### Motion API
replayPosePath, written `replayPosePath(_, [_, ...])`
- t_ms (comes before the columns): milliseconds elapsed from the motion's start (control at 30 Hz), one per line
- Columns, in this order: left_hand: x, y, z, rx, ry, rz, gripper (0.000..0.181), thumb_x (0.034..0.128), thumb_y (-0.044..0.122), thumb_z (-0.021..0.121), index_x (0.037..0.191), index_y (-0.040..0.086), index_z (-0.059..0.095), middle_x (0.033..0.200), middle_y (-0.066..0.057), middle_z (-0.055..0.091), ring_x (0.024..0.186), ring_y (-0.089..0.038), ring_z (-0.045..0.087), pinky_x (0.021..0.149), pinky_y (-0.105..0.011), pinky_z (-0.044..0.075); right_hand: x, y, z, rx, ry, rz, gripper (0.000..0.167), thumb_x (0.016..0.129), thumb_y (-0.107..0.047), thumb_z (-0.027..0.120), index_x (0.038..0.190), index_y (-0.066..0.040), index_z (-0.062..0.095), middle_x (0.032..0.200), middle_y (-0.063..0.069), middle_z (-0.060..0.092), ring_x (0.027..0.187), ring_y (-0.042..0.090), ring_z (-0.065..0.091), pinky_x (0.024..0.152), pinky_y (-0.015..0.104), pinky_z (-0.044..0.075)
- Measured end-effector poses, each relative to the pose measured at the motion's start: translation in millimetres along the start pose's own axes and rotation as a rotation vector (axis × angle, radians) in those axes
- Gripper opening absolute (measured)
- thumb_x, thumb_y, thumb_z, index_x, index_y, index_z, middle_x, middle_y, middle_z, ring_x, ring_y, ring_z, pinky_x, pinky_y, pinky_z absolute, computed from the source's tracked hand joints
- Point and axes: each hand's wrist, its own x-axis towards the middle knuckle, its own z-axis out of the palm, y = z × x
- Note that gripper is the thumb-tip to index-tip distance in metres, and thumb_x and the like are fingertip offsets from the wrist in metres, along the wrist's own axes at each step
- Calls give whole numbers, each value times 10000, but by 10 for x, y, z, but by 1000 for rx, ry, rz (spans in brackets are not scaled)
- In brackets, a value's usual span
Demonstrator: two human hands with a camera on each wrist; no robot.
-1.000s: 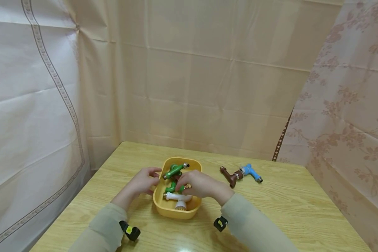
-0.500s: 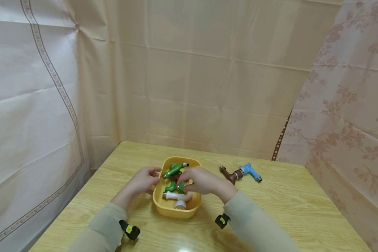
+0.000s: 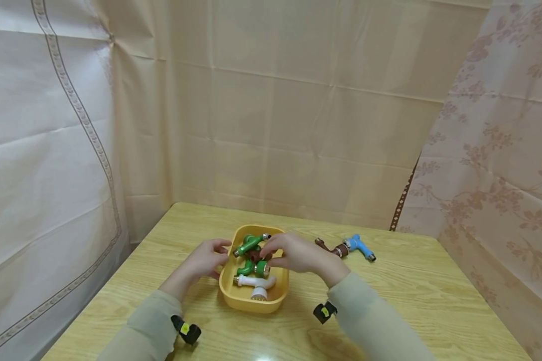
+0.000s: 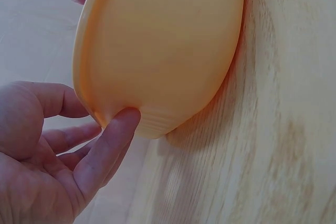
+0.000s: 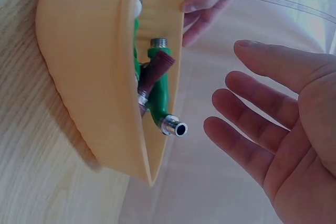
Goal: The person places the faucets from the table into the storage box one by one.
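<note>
A yellow plastic basin (image 3: 252, 305) holds several taps. My left hand (image 3: 205, 258) grips its left rim; in the left wrist view, fingers press the outer wall (image 4: 168, 45) and others reach over the rim. My right hand (image 3: 295, 253) hovers over the basin's right side, fingers spread and holding nothing in the right wrist view. Inside, a green tap (image 3: 249, 246) with a metal spout lies at the back, across a brown tap (image 5: 156, 74). Another green tap (image 3: 245, 268) is in the middle, and a white tap (image 3: 255, 282) lies at the front.
On the wooden table (image 3: 388, 311), right of the basin, lie a brown tap (image 3: 341, 250) and a blue tap (image 3: 360, 246), touching each other. Pale curtains (image 3: 298, 110) enclose the table behind and at both sides.
My right hand has let go of the middle green tap and moved up and to the right, uncovering it. The left hand stays on the basin.
</note>
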Motion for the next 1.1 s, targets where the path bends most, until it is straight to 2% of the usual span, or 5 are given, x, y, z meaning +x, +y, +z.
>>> replayPosePath(133, [-1, -8, 2, 2, 1, 5, 538, 910, 18, 588, 1444, 9, 526, 1244, -202, 562, 993, -301, 633, 625, -426, 628, -39, 10, -47, -26, 36, -2, 181, 960, -127, 717, 1134, -150, 758, 1150, 4, 706, 1015, 171, 659, 792, 329, 587])
replayPosePath(300, [2, -15, 5, 3, 5, 7, 540, 908, 16, 590, 1444, 8, 526, 1245, -200, 565, 994, -299, 633, 624, -427, 628, -110, 20, -109, -25, 81, 58, 252, 972, -173, 708, 1223, -176, 732, 1191, -4, 684, 990, 140, 633, 786, 338, 569])
replayPosePath(633, [9, -17, -1, 5, 6, 0, 544, 907, 20, 587, 1447, 12, 523, 1248, -204, 568, 996, -307, 638, 627, -422, 628, -259, 102, -235, -3, 194, 143, 315, 963, -235, 725, 1274, -191, 700, 1352, 5, 623, 1244, 224, 577, 993, 452, 529])
replayPosePath(933, [26, -19, 1, 6, 16, -6, 542, 903, 19, 590, 1442, 20, 533, 1252, -201, 563, 992, -304, 636, 627, -420, 628, -403, 244, -309, -20, 337, 153, 426, 932, -254, 763, 1326, -122, 668, 1413, 92, 570, 1302, 303, 530, 982, 503, 533])
replayPosePath(1100, [13, -19, 2, -1, 7, -6, 540, 909, 19, 591, 1445, 21, 529, 1256, -205, 563, 992, -306, 637, 631, -423, 629, -481, 318, -322, -36, 385, 184, 485, 919, -277, 777, 1364, -141, 643, 1478, 85, 515, 1374, 328, 460, 1080, 554, 442])
